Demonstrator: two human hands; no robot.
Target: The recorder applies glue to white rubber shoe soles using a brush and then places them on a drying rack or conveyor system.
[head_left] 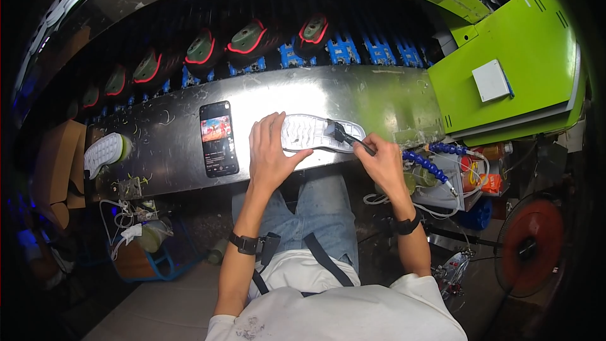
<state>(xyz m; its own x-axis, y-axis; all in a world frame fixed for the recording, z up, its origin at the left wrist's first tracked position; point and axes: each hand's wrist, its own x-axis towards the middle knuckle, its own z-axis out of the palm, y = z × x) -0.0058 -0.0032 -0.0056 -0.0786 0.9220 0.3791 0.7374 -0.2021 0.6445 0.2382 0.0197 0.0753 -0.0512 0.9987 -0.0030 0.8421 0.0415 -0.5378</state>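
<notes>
A white shoe sole (pixel 303 130) lies lengthwise on the metal bench (pixel 372 98), its patterned face turned up. My left hand (pixel 270 151) grips its left end, fingers over the far side and thumb along the near edge. In my right hand (pixel 382 163) is a black-handled brush (pixel 339 132), held between thumb and fingers. Its dark head rests on or just over the right part of the sole; the exact contact is too small to tell. Left of my left hand lies a phone (pixel 219 139) with a lit screen.
A second sole (pixel 106 153) sits at the bench's left end by a cardboard box (pixel 60 164). Behind the bench, several dark shoes (pixel 249 41) stand in a row on blue holders. Right are a green panel (pixel 517 69), blue jointed hoses (pixel 426 165) and a fan (pixel 530 246).
</notes>
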